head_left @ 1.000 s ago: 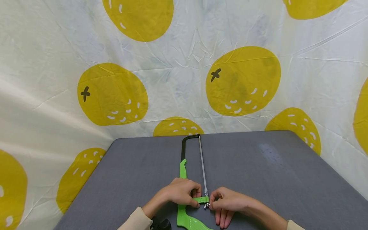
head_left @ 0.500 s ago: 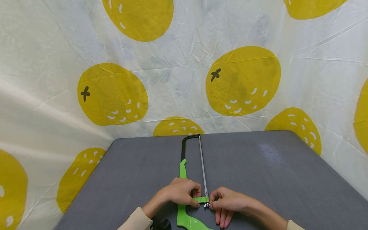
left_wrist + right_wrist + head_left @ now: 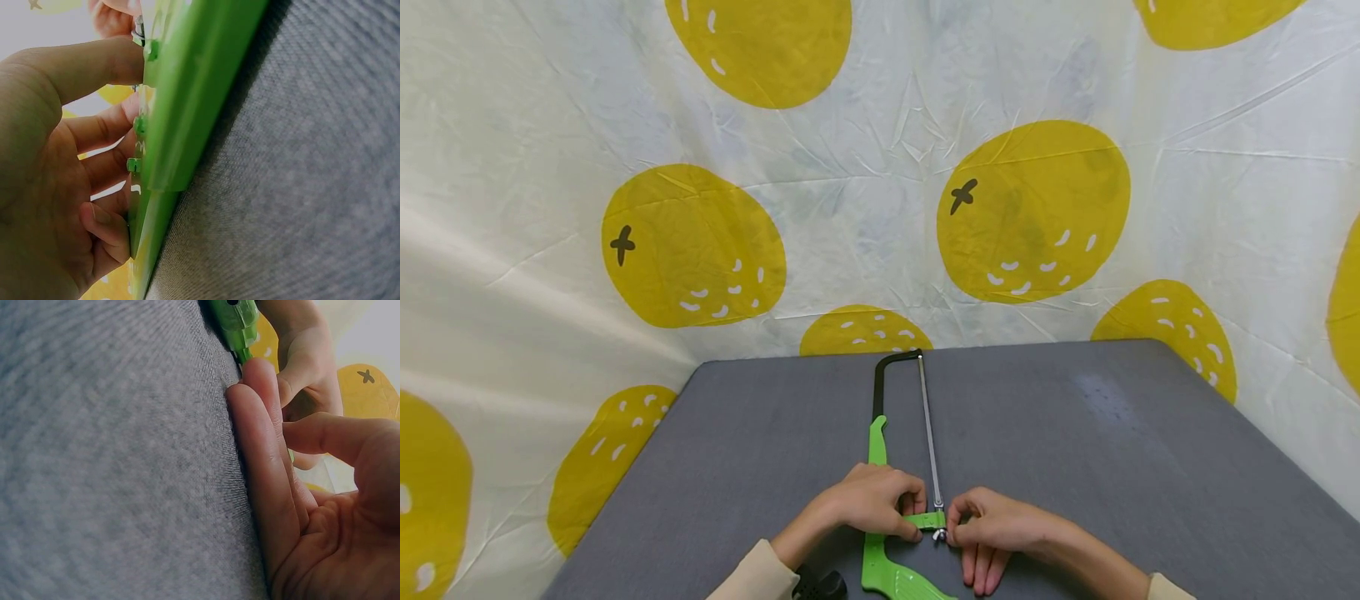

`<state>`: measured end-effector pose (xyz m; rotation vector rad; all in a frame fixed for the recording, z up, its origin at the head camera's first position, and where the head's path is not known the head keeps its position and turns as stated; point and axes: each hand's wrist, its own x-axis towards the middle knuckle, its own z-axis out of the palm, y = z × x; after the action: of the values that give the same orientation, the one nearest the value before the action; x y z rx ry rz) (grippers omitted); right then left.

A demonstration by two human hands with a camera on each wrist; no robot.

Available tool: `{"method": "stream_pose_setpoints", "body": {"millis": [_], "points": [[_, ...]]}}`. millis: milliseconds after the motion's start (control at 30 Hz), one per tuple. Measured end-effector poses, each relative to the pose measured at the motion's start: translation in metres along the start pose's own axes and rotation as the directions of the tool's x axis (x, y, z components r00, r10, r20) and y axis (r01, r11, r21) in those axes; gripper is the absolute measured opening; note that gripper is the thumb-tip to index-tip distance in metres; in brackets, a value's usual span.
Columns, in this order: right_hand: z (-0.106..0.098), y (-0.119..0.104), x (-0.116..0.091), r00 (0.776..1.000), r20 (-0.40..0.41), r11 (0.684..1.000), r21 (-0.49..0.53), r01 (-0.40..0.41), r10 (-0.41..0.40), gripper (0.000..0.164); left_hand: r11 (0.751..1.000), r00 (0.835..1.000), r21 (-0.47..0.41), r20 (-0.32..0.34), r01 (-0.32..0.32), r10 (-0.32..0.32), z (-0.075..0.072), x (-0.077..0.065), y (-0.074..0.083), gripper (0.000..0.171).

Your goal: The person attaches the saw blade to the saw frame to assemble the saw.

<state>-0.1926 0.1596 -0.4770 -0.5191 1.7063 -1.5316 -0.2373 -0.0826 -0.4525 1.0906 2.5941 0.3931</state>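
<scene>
A hacksaw with a green handle point(image 3: 901, 579) and a black front frame point(image 3: 879, 387) lies flat on the grey table. Its thin blade point(image 3: 928, 433) runs along the right side, down to a green arm point(image 3: 931, 521) with a silver wing nut point(image 3: 940, 535) at its end. My left hand point(image 3: 876, 498) lies over the green frame point(image 3: 194, 94), thumb and fingers gripping it beside that arm. With thumb and forefinger my right hand point(image 3: 992, 525) pinches at the wing nut, which its fingertips partly hide in the right wrist view; its lower fingers point(image 3: 265, 462) rest on the cloth.
The table point(image 3: 760, 433) is covered in grey fabric. Behind it and at both sides hangs a pale curtain point(image 3: 865, 233) printed with yellow fruit. A black object point(image 3: 820, 585) sits by the left sleeve at the bottom edge.
The wing nut has turned a little at the right fingertips, its wings standing at a different angle. Both hands and the hacksaw stay in place.
</scene>
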Motion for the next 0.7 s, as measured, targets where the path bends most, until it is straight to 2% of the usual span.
{"method": "stream_pose_setpoints", "body": {"millis": [700], "points": [[-0.0009, 0.0052, 0.0013, 1.0, -0.009, 1.0, -0.007, 0.011, -0.011, 0.012, 1.0, 1.0, -0.006, 0.007, 0.004, -0.004, 0.0019, 0.0008, -0.0015, 0.018]]}}
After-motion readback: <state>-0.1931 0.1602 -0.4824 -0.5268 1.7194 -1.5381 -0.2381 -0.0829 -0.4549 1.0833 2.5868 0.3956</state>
